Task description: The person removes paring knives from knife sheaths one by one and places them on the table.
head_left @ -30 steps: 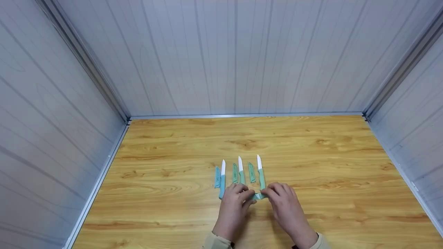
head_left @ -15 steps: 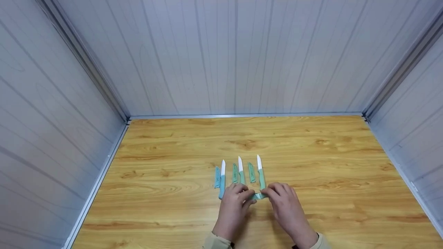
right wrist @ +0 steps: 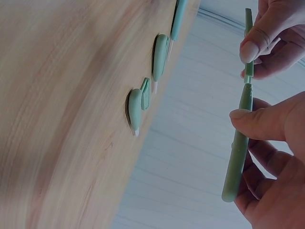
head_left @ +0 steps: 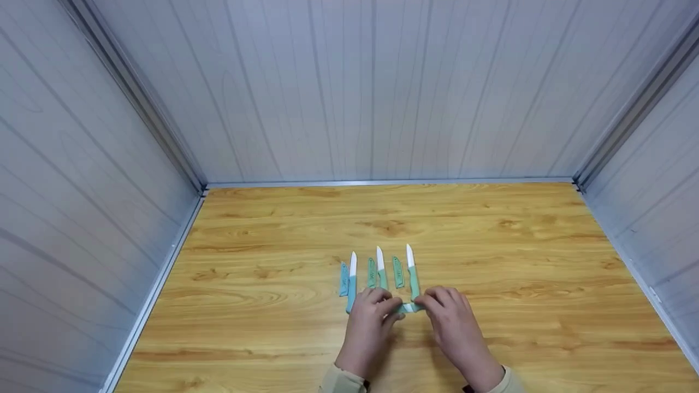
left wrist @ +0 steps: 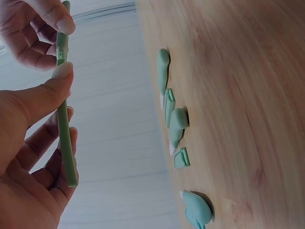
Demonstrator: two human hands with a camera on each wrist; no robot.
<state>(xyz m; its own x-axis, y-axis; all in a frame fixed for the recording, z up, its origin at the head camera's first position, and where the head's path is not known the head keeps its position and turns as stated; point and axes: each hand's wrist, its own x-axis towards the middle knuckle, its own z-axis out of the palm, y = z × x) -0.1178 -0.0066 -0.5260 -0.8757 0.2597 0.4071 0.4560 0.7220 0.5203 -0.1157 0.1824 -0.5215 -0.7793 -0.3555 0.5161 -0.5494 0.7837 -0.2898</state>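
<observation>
In the head view my left hand (head_left: 368, 327) and right hand (head_left: 456, 330) meet over the table's near middle. The left pinches a green knife sheath (left wrist: 65, 143) between thumb and fingers. My right hand grips the green handle (right wrist: 236, 167) of a paring knife, which is in line with the sheath. A short white stretch of its blade (head_left: 408, 308) shows between my hands; the sheath covers the rest. Just beyond lie three bare knives with white blades: one blue-handled (head_left: 351, 289), one green (head_left: 381, 275) and another green (head_left: 413, 281).
A blue sheath (head_left: 343, 279) and two green sheaths, one in the middle (head_left: 372, 273) and one farther right (head_left: 398, 273), lie left of their knives. Everything rests on a wood-grain table (head_left: 262, 234). Pale panel walls (head_left: 371, 93) enclose its back and sides.
My right hand has shifted very slightly right with the knife handle. The left hand keeps its hold on the sheath, and the things on the table lie as before.
</observation>
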